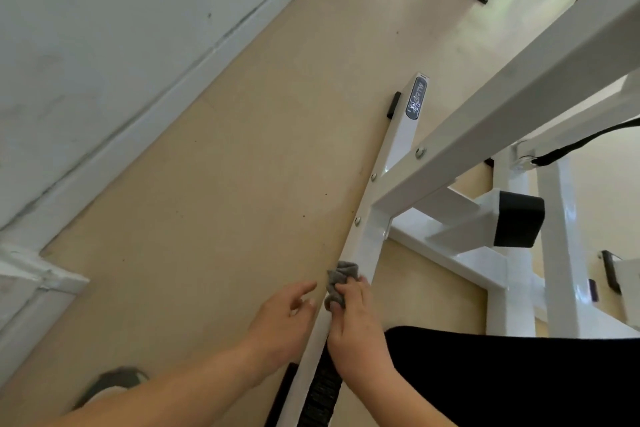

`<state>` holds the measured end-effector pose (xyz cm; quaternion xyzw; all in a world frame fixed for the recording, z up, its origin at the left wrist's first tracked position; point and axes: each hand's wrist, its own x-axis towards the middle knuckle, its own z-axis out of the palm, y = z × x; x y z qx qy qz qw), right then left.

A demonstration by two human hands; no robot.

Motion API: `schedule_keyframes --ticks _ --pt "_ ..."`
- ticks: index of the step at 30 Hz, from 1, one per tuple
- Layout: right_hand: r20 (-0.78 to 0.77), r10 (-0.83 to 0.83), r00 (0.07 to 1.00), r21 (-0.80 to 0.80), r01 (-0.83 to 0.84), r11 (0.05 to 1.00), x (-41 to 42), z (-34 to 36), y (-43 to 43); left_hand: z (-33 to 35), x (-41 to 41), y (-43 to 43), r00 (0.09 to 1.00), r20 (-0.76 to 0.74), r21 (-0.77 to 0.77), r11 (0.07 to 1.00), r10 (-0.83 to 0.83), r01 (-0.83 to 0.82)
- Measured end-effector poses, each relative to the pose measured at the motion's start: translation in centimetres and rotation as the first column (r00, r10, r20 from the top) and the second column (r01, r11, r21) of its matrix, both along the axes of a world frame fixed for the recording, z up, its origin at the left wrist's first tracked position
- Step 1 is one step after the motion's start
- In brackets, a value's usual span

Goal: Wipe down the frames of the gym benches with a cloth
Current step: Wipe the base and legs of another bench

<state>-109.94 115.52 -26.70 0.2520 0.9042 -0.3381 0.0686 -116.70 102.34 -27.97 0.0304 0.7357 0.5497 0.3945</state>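
Forearms bare, a person leans low over a white gym bench frame. The right hand [356,319] has a closed grip on a small grey cloth [339,279], fingers curled over the wad and pressing it against the side of the long base rail [388,163] that lies along the floor [207,184]. Bunching the cloth seems meant to make a firm pad that can ride the rail's edge. The left hand [284,315] holds nothing, its fingers loose and spread just beside the rail, probably for balance; whether it touches the metal cannot be told. The cloth sits on the rail's near stretch, just beyond a black ribbed strip [322,388]. Judging by that position, the run toward the bolts [420,152] and the blue maker's badge [416,99] looks like the next ground to cover. To the right, white crossbars meet the rail, one tipped with a black end cap [517,224]. A scuffed wall [104,45] and skirting board [138,135] run alongside, leaving a strip of floor for the person's shoe [114,381].
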Motion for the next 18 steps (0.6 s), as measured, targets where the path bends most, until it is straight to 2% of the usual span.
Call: schedule_keyframes --ticks 2,3,5,6,7,9,10,12,13,14,16,18 --pt "0.045 -0.106 0.993 -0.225 0.113 0.968 -1.6 2.5 -0.2 1.3 -0.5 0.3 0.982 0.175 0.128 0.987 0.074 -0.098" --pt "0.086 -0.145 0.986 -0.360 0.167 0.918 -2.3 3.7 -0.5 1.9 -0.7 0.5 0.962 0.265 0.207 0.970 0.066 -0.124" --pt "0.246 -0.206 0.947 -0.598 0.315 0.737 -3.5 5.4 -0.9 2.6 -1.3 0.7 0.912 0.407 0.344 0.917 0.046 -0.199" --pt "0.307 -0.183 0.934 -0.646 0.346 0.681 -3.9 5.7 -0.9 2.8 -1.6 0.8 0.895 0.442 0.370 0.899 0.051 -0.234" --pt "0.323 -0.132 0.937 -0.648 0.321 0.691 -4.1 5.9 -0.8 2.9 -1.8 0.9 0.895 0.441 0.367 0.897 0.067 -0.247" --pt "0.265 -0.033 0.964 -0.589 0.189 0.786 -4.4 6.1 -0.4 2.0 -2.3 0.9 0.944 0.306 0.271 0.940 0.123 -0.210" --pt "0.204 -0.035 0.978 -0.507 0.136 0.851 -4.5 5.7 0.5 1.4 -2.6 0.9 0.964 0.216 0.195 0.960 0.158 -0.201" --pt "0.135 0.000 0.991 -0.174 0.024 0.984 -5.1 4.5 3.0 0.0 -3.4 0.8 0.979 0.071 0.063 0.979 0.190 -0.194" --pt "0.195 0.062 0.979 0.002 -0.063 0.998 -5.6 3.9 4.3 -0.4 -4.0 0.9 0.982 0.022 0.033 0.982 0.186 -0.186" --pt "0.291 0.111 0.950 0.110 -0.148 0.983 -6.1 3.3 5.6 -0.9 -4.4 0.9 0.986 -0.021 0.021 0.986 0.167 -0.166" --pt "0.446 0.184 0.876 0.187 -0.292 0.938 -6.9 1.9 7.7 -1.4 -4.3 1.7 0.997 -0.046 0.019 0.998 0.059 -0.058" --pt "0.461 0.226 0.858 0.187 -0.343 0.921 -6.9 1.1 9.4 -1.9 -2.3 2.9 0.991 0.020 0.031 0.991 -0.135 0.134"
